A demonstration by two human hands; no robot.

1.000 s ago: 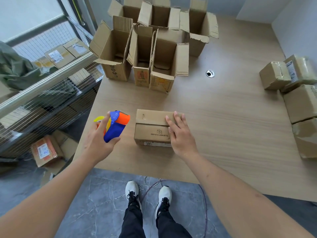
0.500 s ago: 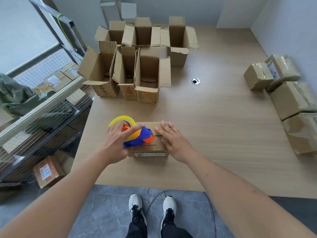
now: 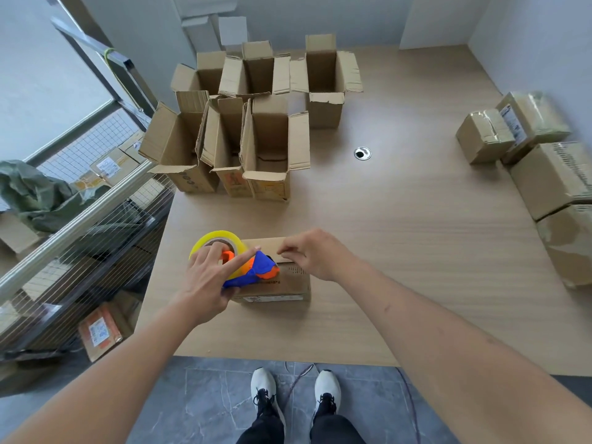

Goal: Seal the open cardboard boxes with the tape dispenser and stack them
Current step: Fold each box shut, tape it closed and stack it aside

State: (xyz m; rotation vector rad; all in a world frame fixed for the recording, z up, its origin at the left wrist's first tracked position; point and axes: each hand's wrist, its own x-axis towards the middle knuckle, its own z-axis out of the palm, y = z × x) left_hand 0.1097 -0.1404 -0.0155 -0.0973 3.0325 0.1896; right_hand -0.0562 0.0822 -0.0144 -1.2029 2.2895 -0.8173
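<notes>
Fingers of the left hand (image 3: 205,280) curl around the tape dispenser (image 3: 248,267), hiding its handle, on the closed box (image 3: 282,283) near the surface's (image 3: 400,251) front edge. Right hand (image 3: 317,254) fingers bend at the box top; whether they pinch anything, I cannot tell.

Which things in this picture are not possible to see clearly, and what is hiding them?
All from the head view:
- Seam on top of the small box: covered by the tape dispenser and both hands.
- Whether tape already sticks to it: too small to tell.
- What the right hand fingertips pinch: too small.
- Dispenser grip: hidden under the left hand.
- Insides of the open boxes: blocked by their walls and flaps.
- Sealed boxes: cut by the right edge.
</notes>
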